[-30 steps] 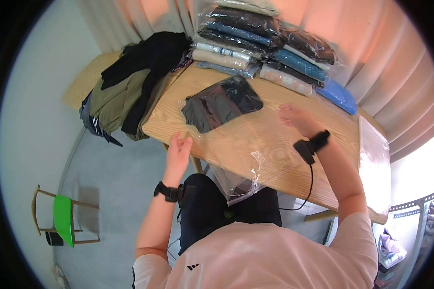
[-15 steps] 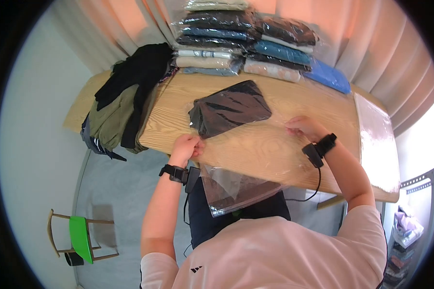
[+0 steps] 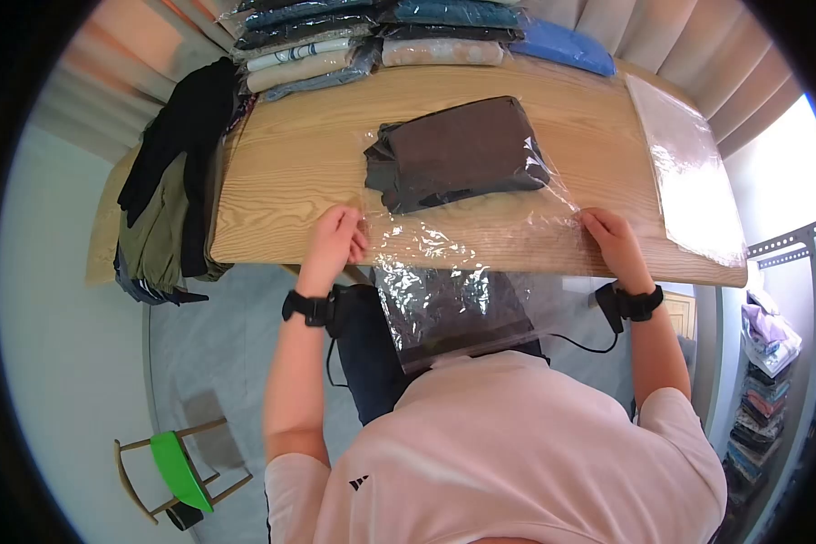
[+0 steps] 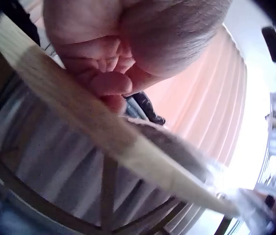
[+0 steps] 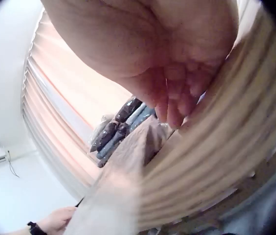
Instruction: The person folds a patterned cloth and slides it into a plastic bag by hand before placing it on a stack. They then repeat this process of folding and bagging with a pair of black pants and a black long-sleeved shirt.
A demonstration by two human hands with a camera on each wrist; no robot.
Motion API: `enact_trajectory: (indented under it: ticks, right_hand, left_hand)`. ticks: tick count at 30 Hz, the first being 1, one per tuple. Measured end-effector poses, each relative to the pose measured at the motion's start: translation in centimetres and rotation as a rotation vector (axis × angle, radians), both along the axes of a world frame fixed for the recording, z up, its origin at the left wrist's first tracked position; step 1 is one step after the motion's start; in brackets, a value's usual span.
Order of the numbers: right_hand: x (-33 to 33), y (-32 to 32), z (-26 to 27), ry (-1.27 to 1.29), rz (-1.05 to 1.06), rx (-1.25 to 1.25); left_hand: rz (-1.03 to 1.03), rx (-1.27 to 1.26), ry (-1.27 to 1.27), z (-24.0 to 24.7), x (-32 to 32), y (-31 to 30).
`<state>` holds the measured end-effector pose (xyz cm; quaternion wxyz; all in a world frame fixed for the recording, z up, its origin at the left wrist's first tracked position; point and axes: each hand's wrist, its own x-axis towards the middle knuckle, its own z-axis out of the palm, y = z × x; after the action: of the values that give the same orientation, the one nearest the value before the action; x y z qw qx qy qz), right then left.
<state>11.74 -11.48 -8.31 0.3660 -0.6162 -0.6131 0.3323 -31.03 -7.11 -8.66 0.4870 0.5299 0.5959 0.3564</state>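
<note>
A folded dark garment [image 3: 462, 150] lies on the wooden table, inside or under clear film. The clear plastic bag [image 3: 426, 243] reaches from it toward the person, and its near end hangs over the table's front edge above the lap. At the bag's left side the left hand [image 3: 337, 240] has its fingers curled, thumb pressed to them in the left wrist view, pinching the film. Opposite, the right hand [image 3: 612, 243] pinches the bag's right side, pulling a crease toward the garment. In the right wrist view its fingers [image 5: 174, 110] are bent beside the film.
Stacks of bagged clothes [image 3: 308, 59] stand along the table's back, a blue package [image 3: 562, 47] at their right end. Loose dark and olive clothes [image 3: 168, 195] drape over the left side. Flat clear bags [image 3: 689, 168] lie at the right edge. A green chair [image 3: 179, 471] stands on the floor.
The bag is now spread wider between the hands. The garment has turned straighter, its film smoother. The right hand has closed on the bag's edge, and the head view has shifted.
</note>
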Motion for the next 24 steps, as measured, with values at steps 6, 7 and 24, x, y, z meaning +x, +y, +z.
enact_trajectory:
  ticks: [6,7,24]
  right_hand:
    - [0.4,-0.2,0.7,-0.194,0.067,0.175]
    - [-0.1,0.1,0.7,-0.270,0.145,0.281]
    - [0.3,1.8,2.6,-0.225,0.574,0.065]
  left_hand:
    - [-0.220,0.810,0.700,0.3,-0.7,-3.5]
    - [-0.329,0.829,0.739,0.4,-0.5,-3.7]
    - [-0.545,0.498,0.397,1.3,-0.2,-3.4]
